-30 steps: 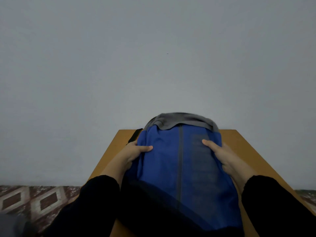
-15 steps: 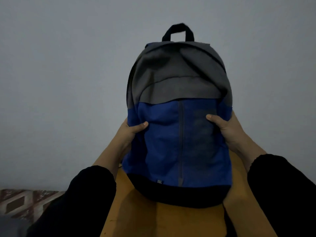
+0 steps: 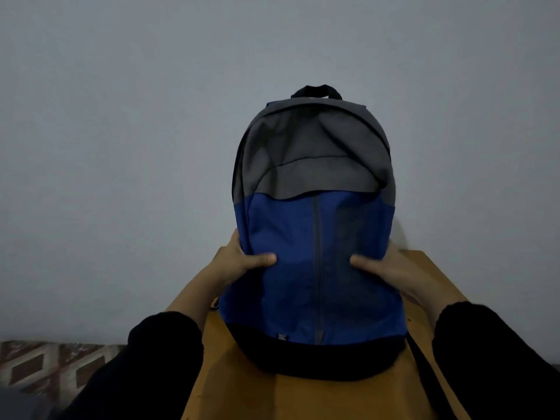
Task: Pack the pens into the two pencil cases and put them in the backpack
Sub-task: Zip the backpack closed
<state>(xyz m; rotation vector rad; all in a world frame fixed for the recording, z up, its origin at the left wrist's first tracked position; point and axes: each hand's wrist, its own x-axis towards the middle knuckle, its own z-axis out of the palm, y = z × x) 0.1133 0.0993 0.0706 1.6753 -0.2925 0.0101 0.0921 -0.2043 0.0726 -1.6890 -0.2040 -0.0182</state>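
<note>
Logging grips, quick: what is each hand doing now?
Left hand: grips the backpack.
Right hand: grips the backpack.

Two bare hands, left (image 3: 239, 265), right (image 3: 391, 271), long black sleeves (image 3: 169, 347) covering both forearms

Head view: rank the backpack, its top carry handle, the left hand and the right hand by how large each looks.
1. backpack, by far the largest.
2. right hand and left hand: they look about alike, and the bag hides part of each, so unranked.
3. carry handle, the smallest.
</note>
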